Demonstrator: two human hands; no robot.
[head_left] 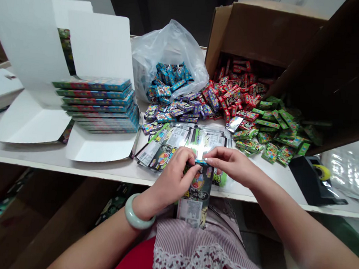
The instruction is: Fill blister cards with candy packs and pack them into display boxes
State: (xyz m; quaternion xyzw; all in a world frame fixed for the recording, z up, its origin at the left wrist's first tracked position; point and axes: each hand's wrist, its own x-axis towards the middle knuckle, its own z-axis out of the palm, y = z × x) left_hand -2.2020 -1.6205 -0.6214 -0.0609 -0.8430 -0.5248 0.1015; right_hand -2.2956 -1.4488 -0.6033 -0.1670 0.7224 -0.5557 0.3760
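Note:
My left hand [176,172] pinches the top edge of a dark printed plastic pouch [197,191], which hangs down over the table's front edge. At the pouch's mouth lies a small blue box [200,162], between the fingertips of both hands. The thumb and fingers of my right hand [232,165] are closed at the box's right end; whether they also grip the pouch edge is hidden. Under and behind my hands lies a spread of flat printed pouches [172,139], overlapping one another.
Behind are a clear bag of blue boxes [168,80] and heaps of purple [186,107], red [234,91] and green boxes [278,127]. A cardboard carton [265,33] stands behind. Left are stacked display packs [106,102] in an open white box [100,46]; right, a tape dispenser [313,181].

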